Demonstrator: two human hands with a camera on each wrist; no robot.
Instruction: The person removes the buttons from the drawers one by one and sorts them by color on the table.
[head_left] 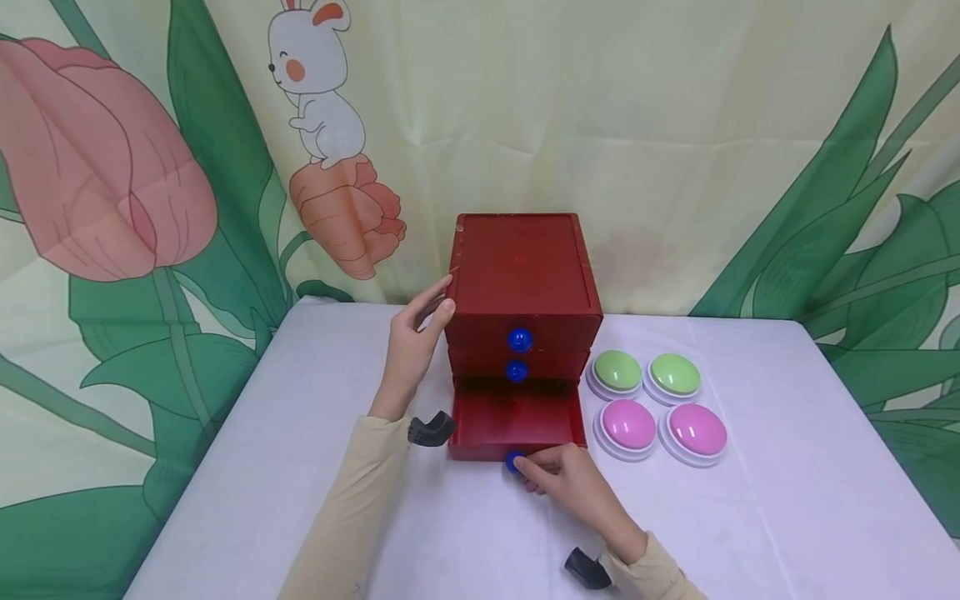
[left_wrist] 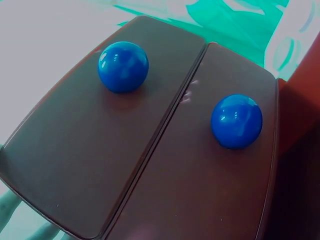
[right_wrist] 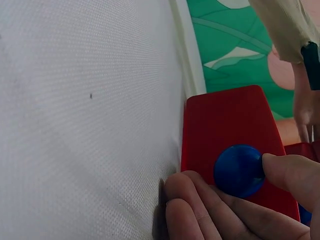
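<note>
A dark red drawer cabinet with blue knobs stands on the table. Its bottom drawer is pulled out, and no object shows inside. My right hand pinches that drawer's blue knob between thumb and fingers. The left hand touches the cabinet's left side near the top, its fingers extended. Both upper drawers are closed; their knobs, the top one and the middle one, fill much of the left wrist view.
Right of the cabinet, two green push lights sit behind two pink ones, all on white bases. A white cloth covers the table. Behind hangs a curtain printed with a rabbit, flowers and leaves.
</note>
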